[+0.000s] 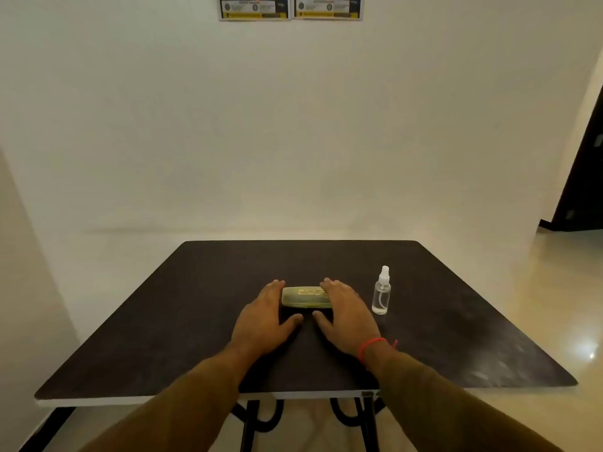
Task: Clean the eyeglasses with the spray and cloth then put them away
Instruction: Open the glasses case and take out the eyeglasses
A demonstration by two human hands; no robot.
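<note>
A closed olive-green glasses case (pixel 305 297) with yellow print lies flat in the middle of the dark table (pixel 195 321). My left hand (pixel 266 316) rests at its left end and my right hand (pixel 347 316) at its right end, fingers spread and touching the case's ends, thumbs on the table in front of it. A small clear spray bottle (pixel 381 293) with a white nozzle stands upright just right of my right hand. No eyeglasses or cloth are visible; the case hides whatever it holds.
The table's front edge (pixel 195 399) is close to me, with black metal legs (pixel 251 425) below. A white wall with two posters (pixel 290 8) is behind. A dark doorway (pixel 584 177) stands at the far right over a glossy floor.
</note>
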